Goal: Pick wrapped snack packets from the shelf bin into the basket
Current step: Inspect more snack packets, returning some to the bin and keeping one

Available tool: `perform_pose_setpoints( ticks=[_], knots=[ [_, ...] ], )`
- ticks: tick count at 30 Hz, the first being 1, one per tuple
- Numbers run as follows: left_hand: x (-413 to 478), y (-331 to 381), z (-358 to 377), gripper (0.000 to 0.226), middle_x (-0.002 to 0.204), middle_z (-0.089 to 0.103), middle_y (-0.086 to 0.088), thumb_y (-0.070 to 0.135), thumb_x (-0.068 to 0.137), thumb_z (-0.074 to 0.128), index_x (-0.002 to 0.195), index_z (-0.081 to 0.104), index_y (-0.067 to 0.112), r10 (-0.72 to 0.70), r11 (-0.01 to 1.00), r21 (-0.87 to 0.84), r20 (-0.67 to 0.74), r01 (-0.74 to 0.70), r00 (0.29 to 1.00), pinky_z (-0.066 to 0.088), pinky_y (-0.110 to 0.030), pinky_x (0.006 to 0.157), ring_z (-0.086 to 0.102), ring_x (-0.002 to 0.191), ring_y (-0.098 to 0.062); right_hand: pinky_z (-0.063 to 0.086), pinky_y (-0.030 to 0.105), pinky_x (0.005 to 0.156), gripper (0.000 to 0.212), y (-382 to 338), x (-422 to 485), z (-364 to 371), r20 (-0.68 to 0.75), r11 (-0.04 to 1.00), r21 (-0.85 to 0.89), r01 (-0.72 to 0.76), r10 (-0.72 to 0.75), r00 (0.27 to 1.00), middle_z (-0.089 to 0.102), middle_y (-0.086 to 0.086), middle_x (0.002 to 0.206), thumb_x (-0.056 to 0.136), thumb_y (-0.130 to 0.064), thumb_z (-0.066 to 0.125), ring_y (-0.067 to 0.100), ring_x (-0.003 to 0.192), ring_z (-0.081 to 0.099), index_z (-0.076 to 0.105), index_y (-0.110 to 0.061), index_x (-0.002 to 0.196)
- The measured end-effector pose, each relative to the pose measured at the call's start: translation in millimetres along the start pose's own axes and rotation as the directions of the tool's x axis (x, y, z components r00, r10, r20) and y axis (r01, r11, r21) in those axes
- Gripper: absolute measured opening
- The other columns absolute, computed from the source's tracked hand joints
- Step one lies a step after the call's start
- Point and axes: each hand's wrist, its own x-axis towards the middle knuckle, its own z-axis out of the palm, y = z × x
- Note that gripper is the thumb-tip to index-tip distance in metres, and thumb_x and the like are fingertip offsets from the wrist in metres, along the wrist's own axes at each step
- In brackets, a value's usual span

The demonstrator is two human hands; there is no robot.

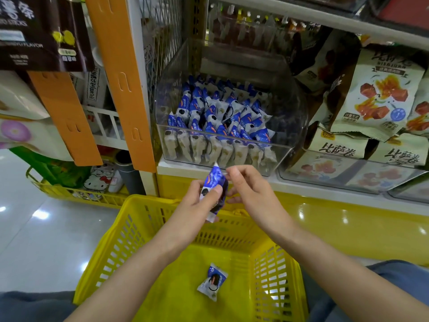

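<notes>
A clear plastic shelf bin (pixel 293 126) holds several blue-and-white wrapped snack packets (pixel 222 117). Just below its front edge, my left hand (pixel 195 208) grips blue-and-white snack packets (pixel 214 182) upright over the far rim of the yellow basket (pixel 139 205). My right hand (pixel 253 194) is beside them on the right. Its fingers are loosely spread and its fingertips touch the held packets' right edge. One more packet (pixel 212 281) lies flat on the basket floor.
Bins of green-and-cream snack bags (pixel 380 98) fill the shelf to the right. Orange hanging strips (pixel 120 84) and dark snack bags (pixel 41 31) hang at left. A low yellow crate of goods (pixel 76 194) stands on the shiny floor. The yellow shelf base (pixel 348 224) runs behind the basket.
</notes>
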Motion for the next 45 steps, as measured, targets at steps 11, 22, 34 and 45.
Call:
perform_pose_setpoints(
  ticks=[11,22,34,45],
  knots=[
    [4.8,-3.2,-3.6,0.035,0.120,0.064,0.004,0.038,0.095,0.040,0.124,0.055,0.025,-0.044,0.995,-0.095,-0.056,0.038,0.997,0.039,-0.037,0.103,0.058,0.112,-0.011,0.056,0.036,0.078,0.046,1.0,-1.2,3.3,-0.025,0.983,-0.162,-0.092,0.089,0.996,0.061,0.001,0.112,0.086,-0.024,0.062,0.020,0.091,0.064,0.043,-0.016,0.127],
    [6.0,2.2,-10.0,0.022,0.106,0.062,0.000,0.019,0.090,0.055,0.112,0.051,0.022,0.169,0.980,0.135,-0.183,-0.145,0.968,0.049,-0.021,0.077,0.060,0.087,-0.004,0.058,0.024,0.067,0.027,-8.4,-3.4,-0.7,0.136,0.937,0.237,-0.255,0.227,0.964,0.069,0.014,0.101,0.091,-0.013,0.055,0.015,0.079,0.066,0.053,0.001,0.115],
    [2.0,3.2,-15.8,0.062,0.124,0.057,0.013,0.025,0.084,0.064,0.139,0.036,0.031,0.294,0.835,0.477,0.035,-0.275,0.955,0.043,-0.034,0.101,0.053,0.113,-0.006,0.055,0.025,0.067,0.023,-9.0,-2.6,-5.2,0.031,0.961,0.199,-0.193,0.191,0.981,0.068,0.012,0.101,0.092,-0.017,0.054,0.012,0.078,0.066,0.050,-0.006,0.112],
    [-3.1,2.3,-17.4,0.059,0.131,0.035,0.021,0.022,0.093,0.048,0.146,0.023,0.026,0.389,0.654,0.672,0.096,-0.348,0.916,0.023,0.002,0.093,0.035,0.117,0.008,0.055,0.019,0.057,0.017,-12.3,-4.8,0.9,0.057,0.971,0.196,-0.137,0.128,0.990,0.065,0.014,0.096,0.093,-0.009,0.050,0.009,0.070,0.064,0.042,-0.003,0.107]
  ],
)
